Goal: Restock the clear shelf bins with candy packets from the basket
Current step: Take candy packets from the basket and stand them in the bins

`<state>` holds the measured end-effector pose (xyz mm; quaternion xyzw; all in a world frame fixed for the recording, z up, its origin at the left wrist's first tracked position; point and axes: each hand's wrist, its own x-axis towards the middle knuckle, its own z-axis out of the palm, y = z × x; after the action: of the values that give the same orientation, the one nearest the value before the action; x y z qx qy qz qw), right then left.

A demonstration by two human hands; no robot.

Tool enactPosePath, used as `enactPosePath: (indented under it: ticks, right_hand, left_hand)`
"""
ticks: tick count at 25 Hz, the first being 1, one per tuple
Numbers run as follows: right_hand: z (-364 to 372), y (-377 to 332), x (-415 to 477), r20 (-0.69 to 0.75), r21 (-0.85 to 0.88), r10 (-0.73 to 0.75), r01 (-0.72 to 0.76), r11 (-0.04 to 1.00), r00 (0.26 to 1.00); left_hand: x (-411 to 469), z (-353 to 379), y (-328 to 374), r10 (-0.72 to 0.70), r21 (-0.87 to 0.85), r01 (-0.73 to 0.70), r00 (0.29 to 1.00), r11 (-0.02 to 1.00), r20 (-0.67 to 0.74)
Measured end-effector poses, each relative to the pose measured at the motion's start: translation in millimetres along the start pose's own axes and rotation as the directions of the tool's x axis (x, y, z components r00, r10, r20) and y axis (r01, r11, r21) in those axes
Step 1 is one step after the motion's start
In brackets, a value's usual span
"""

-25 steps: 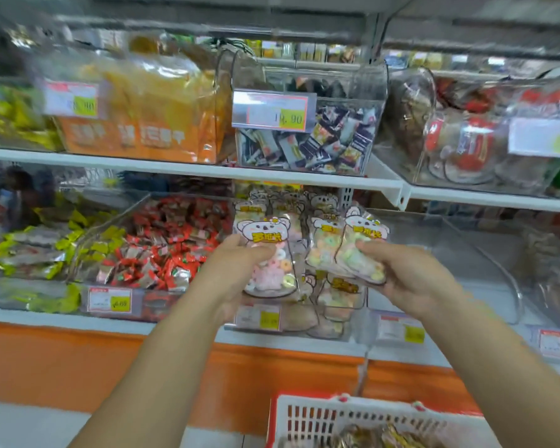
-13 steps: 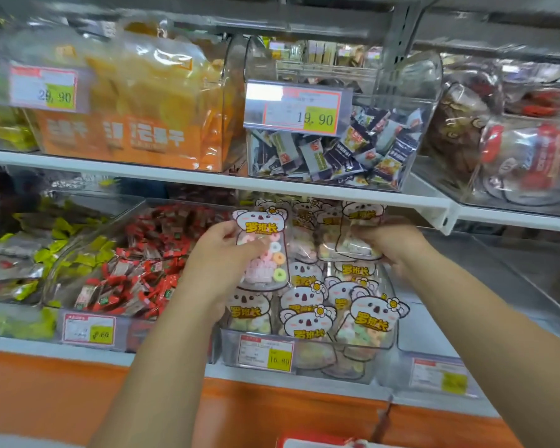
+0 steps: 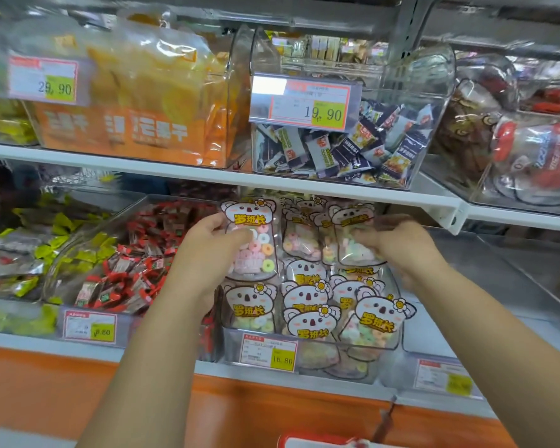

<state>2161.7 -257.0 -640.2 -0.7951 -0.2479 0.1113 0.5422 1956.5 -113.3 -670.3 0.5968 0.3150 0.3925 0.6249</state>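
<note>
Left hand (image 3: 214, 250): grasping a koala candy packet (image 3: 251, 240), thumb across its clear front, held upright over the back of the clear bin (image 3: 337, 341).

Right hand (image 3: 398, 247): clenched round a second koala packet (image 3: 353, 240) at its right edge, just beside the first, level with it, under the upper shelf (image 3: 207, 177).

Clear bin, lower shelf: stocked koala packets (image 3: 307, 318) standing in rows, pastel ring sweets visible through the windows; price tag (image 3: 269, 352) reading 16.80 on the front wall.

Basket (image 3: 320, 441): red and white rim only, at the bottom edge, below the bin.

Left of the bin: red-wrapped sweets (image 3: 133, 263), then yellow-green packets (image 3: 29, 253).

Upper shelf: orange bags (image 3: 126, 118) at left, dark-blue sachets (image 3: 346, 150) in a clear bin tagged 19.90.
</note>
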Motion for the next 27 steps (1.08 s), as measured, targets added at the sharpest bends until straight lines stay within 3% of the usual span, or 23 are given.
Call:
enactPosePath:
  ticks: [3, 6, 13, 16, 20, 27]
  right_hand:
    - [12.3, -9.5, -13.4, 0.098, -0.033, -0.004, 0.008, 0.999, 0.995]
    - [30.4, -22.8, -19.1, 0.171, -0.026, 0.022, -0.018, 0.999, 0.985]
    - [43.6, -25.4, -23.1, 0.109, 0.045, -0.006, 0.001, 0.999, 0.994]
    - [42.8, -20.3, -21.4, 0.168, -0.144, -0.002, 0.026, 0.989, 0.986]
    - [36.2, -21.8, -21.4, 0.264, -0.460, 0.009, 0.117, 0.880, 0.965]
    - [48.1, -16.4, -35.2, 0.275, -0.565, -0.106, 0.249, 0.787, 0.956]
  left_hand:
    - [2.1, -5.8, 1.7, -0.075, 0.007, 0.075, 0.997, 0.997, 0.022]
    - [3.8, -4.3, 2.6, -0.061, 0.020, 0.061, 0.997, 0.998, 0.037]
    - [21.9, 2.7, 2.6, 0.010, 0.106, -0.016, 0.998, 0.994, 0.055]
    - [19.9, 0.2, -3.8, 0.011, 0.229, -0.031, 0.996, 0.973, 0.090]
    - [12.2, -7.0, -6.7, 0.005, 0.370, -0.058, 0.990, 0.927, 0.141]
    - [6.2, -10.7, -1.5, -0.010, 0.453, -0.053, 0.991, 0.890, 0.136]
